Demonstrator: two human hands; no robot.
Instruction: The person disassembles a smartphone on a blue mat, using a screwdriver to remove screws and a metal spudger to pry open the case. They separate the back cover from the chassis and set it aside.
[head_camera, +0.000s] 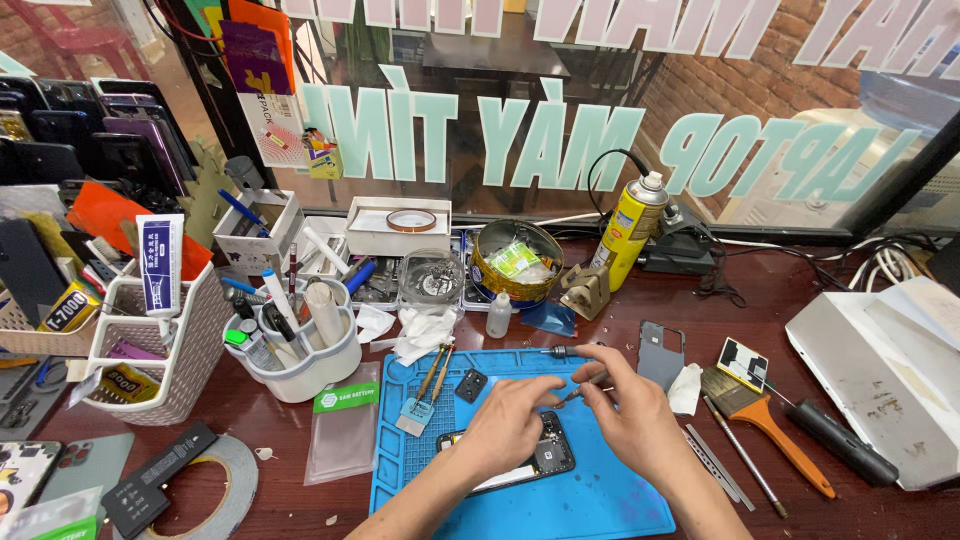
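I see my left hand (507, 425) lying over the top end of an opened phone (520, 462), fingers curled narrow, the fingertips pressing down near its upper edge. My right hand (630, 420) sits just beside it, the thumb and forefinger pinched on thin tweezers (577, 392) whose tip points toward the left fingertips. The phone lies back-open on the blue work mat (600, 500), slightly tilted, its dark inner parts and a small square chip showing below my left wrist. A screwdriver (560, 351) lies on the mat just above my hands, and a small black square part (470, 385) rests near it, beside a small brush (422, 395) with a pale blue head. To the right of the mat a grey phone back frame (661, 355) lies flat, then a wide brush with an orange handle (770, 425) and a black pen-like tool (845, 445). Further back stand a yellow spray can (630, 228), a round gold tin (517, 262) and a white cup of tools (295, 345). At far left a white basket (165, 360) holds tubes, with a roll of tape (215, 490) in front of it on the wooden desk (760, 290).
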